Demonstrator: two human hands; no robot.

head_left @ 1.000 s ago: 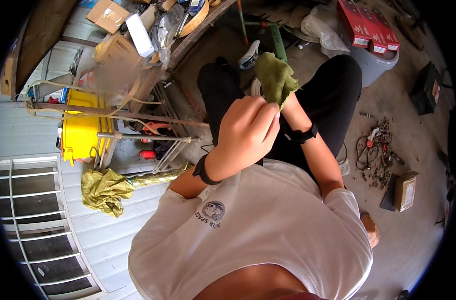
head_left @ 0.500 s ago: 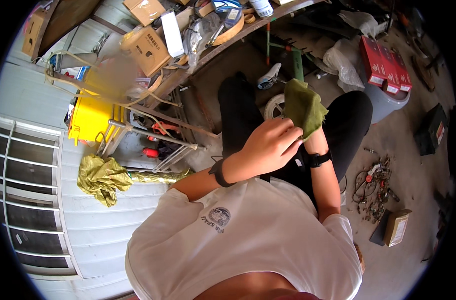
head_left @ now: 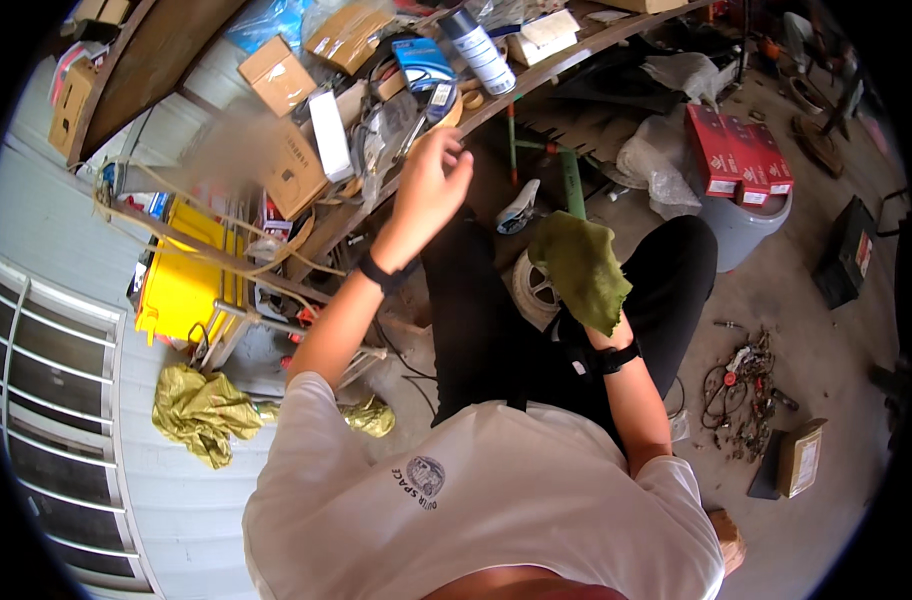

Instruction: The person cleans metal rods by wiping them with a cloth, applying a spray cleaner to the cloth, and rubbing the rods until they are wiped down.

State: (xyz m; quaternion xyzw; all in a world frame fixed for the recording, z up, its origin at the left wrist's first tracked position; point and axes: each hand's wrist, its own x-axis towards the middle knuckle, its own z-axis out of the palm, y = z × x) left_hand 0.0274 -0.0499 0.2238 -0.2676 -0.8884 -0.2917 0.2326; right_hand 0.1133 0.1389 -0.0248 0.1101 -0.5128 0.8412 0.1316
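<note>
While a green cloth [head_left: 581,268] hides the right hand, the left hand [head_left: 428,190] reaches shelfward.

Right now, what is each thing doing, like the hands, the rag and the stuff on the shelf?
left hand: raised to the shelf edge, fingers loosely open, holding nothing.
right hand: hidden under the green rag.
green rag: draped over the right hand, hanging loose.
spray can: lying on its side on the shelf.
yellow cloth: crumpled on the floor.
red boxes: closed, stacked on a grey bin.

light: bright, even daylight | shadows: soft | blur: box upper left smeared | edges: fisheye bending, black rim
</note>
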